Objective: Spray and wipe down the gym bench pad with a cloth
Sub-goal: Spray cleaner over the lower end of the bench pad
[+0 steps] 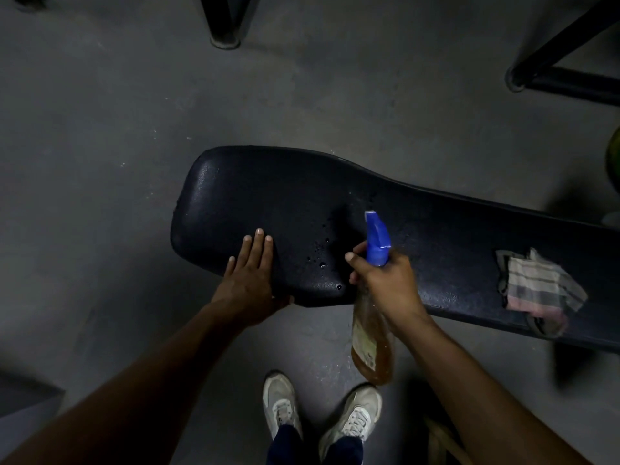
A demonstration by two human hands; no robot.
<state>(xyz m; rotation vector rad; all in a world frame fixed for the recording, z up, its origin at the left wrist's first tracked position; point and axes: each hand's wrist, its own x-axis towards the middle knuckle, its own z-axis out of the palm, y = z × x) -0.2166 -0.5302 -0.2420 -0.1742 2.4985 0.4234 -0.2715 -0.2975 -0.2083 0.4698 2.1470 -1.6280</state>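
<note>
A long black gym bench pad (302,196) runs from the centre to the right edge, with wet droplets on its near side. My left hand (250,273) lies flat, fingers apart, on the pad's near-left edge, with nothing in it. My right hand (385,276) grips a spray bottle (374,344) of amber liquid by its neck; the bottle's blue nozzle (377,239) points out over the pad. A crumpled checked cloth (536,286) rests on the pad to the right, apart from both hands.
Grey concrete floor (100,162) surrounds the bench. Black metal frame legs stand at the top centre (224,25) and top right (553,72). My white shoes (322,414) are just below the bench. A green object (614,156) shows at the right edge.
</note>
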